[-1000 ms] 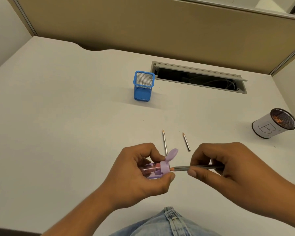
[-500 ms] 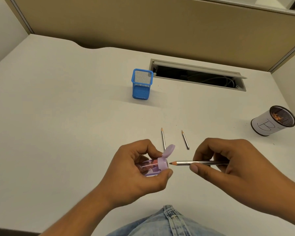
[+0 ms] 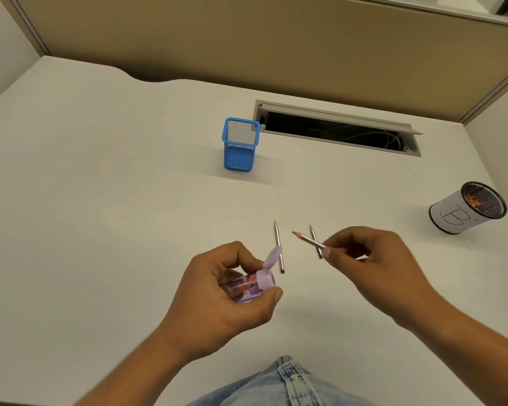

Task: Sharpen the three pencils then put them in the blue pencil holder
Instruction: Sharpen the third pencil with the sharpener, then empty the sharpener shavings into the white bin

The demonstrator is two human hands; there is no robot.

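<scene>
Pencil (image 3: 304, 237) pinched in right hand (image 3: 373, 259), sharp tip aimed up-left, crossing over second pencil (image 3: 312, 232) flat on desk (image 3: 100, 200). Third pencil (image 3: 277, 244) lying just beside left hand (image 3: 226, 291), fingers curled round purple sharpener (image 3: 258, 284), lid flipped open. Blue pencil holder (image 3: 241, 145) upright, well apart. Cup (image 3: 452, 218) far right, hand-lettered "B".

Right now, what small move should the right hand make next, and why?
Probably carry the pencil in the right hand to the blue pencil holder: its tip looks sharp, it is clear of the purple sharpener in the left hand, and the holder looks empty.
</scene>
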